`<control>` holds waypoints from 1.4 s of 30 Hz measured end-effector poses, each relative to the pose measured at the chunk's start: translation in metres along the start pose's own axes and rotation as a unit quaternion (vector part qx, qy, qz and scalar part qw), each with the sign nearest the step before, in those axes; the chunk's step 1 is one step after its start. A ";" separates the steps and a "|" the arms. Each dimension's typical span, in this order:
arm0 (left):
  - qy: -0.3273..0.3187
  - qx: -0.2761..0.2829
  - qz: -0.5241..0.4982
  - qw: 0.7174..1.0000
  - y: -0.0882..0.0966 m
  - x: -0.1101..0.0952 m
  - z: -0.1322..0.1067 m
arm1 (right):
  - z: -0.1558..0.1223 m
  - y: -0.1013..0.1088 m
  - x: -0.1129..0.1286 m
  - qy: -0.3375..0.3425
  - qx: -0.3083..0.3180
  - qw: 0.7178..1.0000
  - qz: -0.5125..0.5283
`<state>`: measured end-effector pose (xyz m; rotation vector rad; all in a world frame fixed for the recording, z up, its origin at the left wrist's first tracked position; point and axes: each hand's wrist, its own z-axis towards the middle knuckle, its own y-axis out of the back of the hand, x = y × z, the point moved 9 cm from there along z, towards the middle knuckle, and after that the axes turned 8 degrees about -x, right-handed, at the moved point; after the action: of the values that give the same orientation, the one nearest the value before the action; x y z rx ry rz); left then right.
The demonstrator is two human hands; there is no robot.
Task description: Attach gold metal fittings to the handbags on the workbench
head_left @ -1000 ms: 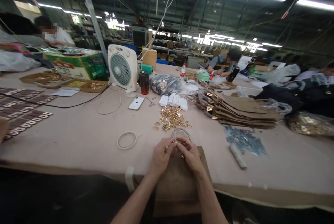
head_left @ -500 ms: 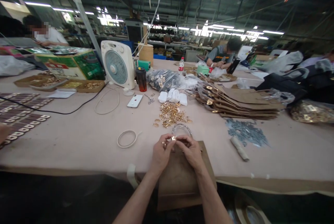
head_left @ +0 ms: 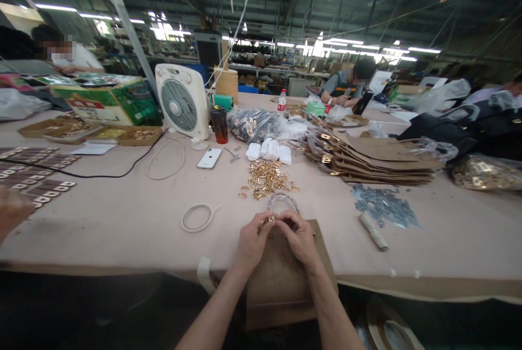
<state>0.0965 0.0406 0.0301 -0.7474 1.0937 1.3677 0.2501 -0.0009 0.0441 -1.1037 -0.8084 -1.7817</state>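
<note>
Both hands meet over the top of a brown bag piece (head_left: 281,285), which hangs partly over the table's front edge. A small gold metal fitting (head_left: 272,218) is pinched between them. My left hand (head_left: 253,238) grips it from the left with thumb and forefinger; my right hand (head_left: 299,235) closes on it from the right. Just behind the fingers curves a plastic-wrapped handle (head_left: 283,196). Beyond that lies a heap of gold fittings (head_left: 267,179). How the fitting sits against the bag piece is hidden by the fingers.
A tape roll (head_left: 197,218) lies left of my hands. To the right are grey strips (head_left: 385,206), a rolled cloth-like piece (head_left: 373,231) and stacked brown bag pieces (head_left: 379,160). A phone (head_left: 209,158), tumbler (head_left: 220,124) and fan (head_left: 181,101) stand farther back. Another person's hand (head_left: 14,211) reaches in at left.
The gold fitting has turned slightly between my fingertips, while my hands stay nearly in place. At the left edge, the other person's hand has come farther into view over the strips.
</note>
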 end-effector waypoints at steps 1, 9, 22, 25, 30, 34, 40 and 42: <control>0.001 0.001 0.001 1.000 0.000 0.001 0.000 | 0.000 0.000 0.000 0.001 0.005 1.000 -0.001; 0.038 0.017 -0.003 0.999 -0.001 0.010 0.000 | -0.003 -0.002 0.011 0.035 0.011 0.999 -0.025; 0.065 0.021 -0.030 0.997 -0.001 0.014 0.000 | -0.005 -0.003 0.020 0.086 -0.001 0.994 -0.062; 0.049 0.005 -0.024 0.998 0.001 0.009 0.001 | -0.003 0.001 0.012 0.046 -0.017 0.998 -0.043; -0.008 0.007 -0.036 0.999 0.000 -0.002 0.002 | 0.000 -0.001 0.005 0.023 -0.005 1.000 -0.014; -0.031 0.005 -0.030 0.999 0.001 -0.006 0.001 | 0.000 0.000 0.007 0.026 -0.013 0.999 -0.018; -0.063 0.012 0.004 0.998 0.000 -0.010 -0.001 | -0.001 0.000 0.013 0.030 -0.015 0.997 -0.065; -0.074 0.009 0.010 0.997 0.001 -0.011 -0.001 | -0.001 0.000 0.013 0.027 -0.017 0.997 -0.065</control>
<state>0.0970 0.0356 0.0399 -0.6139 0.9977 1.4065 0.2468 -0.0059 0.0554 -1.0407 -0.8380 -1.9313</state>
